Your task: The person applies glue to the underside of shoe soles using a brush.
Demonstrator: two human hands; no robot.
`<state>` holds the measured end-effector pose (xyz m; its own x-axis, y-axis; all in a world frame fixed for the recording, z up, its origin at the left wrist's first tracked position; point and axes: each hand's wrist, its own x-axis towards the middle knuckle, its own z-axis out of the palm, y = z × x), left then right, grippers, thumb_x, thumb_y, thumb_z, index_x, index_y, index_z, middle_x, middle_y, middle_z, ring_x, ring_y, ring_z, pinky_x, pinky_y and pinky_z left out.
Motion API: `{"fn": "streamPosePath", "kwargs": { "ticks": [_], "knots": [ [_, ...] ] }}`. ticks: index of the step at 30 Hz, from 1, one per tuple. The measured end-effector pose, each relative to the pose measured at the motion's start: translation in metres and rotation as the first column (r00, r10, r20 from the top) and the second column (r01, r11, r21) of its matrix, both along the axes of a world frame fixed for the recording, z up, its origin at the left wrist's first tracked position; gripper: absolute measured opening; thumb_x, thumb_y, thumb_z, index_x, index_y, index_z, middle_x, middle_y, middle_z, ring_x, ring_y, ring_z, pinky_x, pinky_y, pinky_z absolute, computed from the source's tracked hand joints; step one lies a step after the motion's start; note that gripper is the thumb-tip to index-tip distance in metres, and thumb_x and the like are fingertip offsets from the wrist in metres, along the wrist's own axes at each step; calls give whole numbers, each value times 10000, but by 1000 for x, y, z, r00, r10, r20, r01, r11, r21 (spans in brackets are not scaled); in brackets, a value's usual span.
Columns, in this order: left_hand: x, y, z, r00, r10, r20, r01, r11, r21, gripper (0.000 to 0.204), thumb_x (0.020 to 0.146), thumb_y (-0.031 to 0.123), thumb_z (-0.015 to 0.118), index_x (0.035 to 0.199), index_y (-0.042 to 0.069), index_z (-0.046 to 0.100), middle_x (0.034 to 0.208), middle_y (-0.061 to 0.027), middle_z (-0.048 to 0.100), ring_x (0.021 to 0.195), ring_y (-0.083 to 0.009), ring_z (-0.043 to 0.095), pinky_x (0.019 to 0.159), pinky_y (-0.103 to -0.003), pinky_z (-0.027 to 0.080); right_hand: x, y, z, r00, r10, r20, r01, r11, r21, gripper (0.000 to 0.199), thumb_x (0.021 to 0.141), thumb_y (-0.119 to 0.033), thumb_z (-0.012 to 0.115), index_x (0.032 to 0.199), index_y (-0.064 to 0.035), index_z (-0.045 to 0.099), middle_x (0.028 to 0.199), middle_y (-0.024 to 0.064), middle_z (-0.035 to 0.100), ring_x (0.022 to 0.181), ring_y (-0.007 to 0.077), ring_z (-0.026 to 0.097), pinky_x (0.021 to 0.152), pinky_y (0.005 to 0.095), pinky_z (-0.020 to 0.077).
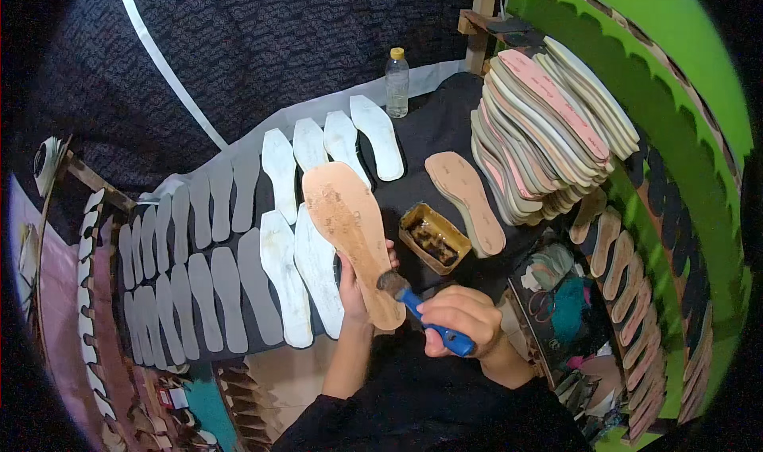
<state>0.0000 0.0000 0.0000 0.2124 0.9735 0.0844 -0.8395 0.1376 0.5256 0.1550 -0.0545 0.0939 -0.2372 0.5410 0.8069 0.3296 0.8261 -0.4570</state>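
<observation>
My left hand point(354, 291) holds up a tan insole point(342, 222) from beneath, its fingertips showing at the right edge. Part of the insole's face looks wet and darker. In my right hand point(463, 318) is a brush with a blue handle point(433, 320); the bristles point(389, 283) touch the insole near its narrow end. Just beyond my right hand stands a small yellowish rectangular tub point(450, 235) with dark brown residue inside. A short stack of tan insoles point(465, 198) lies right of the tub. White insoles point(288, 293) lie on the table, left of my left hand.
Rows of grey insoles point(208, 293) cover the left of the dark table. A clear bottle with a yellow cap point(397, 84) stands at the back. A tall pile of insoles point(548, 126) rises at the right, near racks of more insoles point(628, 277). Scraps point(568, 301) lie lower right.
</observation>
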Motion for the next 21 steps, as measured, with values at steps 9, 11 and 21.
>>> {"fn": "streamPosePath", "kwargs": {
  "ticks": [9,11,21],
  "knots": [
    [-5,3,13,990,129,64,-120,985,-121,604,942,472,197,1165,-46,413,969,-154,515,784,-222,489,718,-314,450,9,-4,1,976,153,-154,-182,964,-195,215,727,-186,682,721,4,582,642,99,582,548,236,587,516,309,481],
    [-5,4,8,993,100,59,-92,988,-128,617,940,479,197,1154,-55,418,951,-153,513,781,-216,488,713,-309,451,5,-3,3,984,91,-156,-116,980,-162,235,732,-204,696,751,5,590,694,111,601,586,233,602,537,309,491],
    [-7,4,0,995,79,59,-75,995,-61,606,936,490,172,1237,2,369,1059,-154,525,838,-217,524,757,-329,463,-10,8,4,1000,16,8,-16,998,-68,227,714,-165,713,773,19,592,718,130,609,601,246,610,547,303,497]
  ]
}}
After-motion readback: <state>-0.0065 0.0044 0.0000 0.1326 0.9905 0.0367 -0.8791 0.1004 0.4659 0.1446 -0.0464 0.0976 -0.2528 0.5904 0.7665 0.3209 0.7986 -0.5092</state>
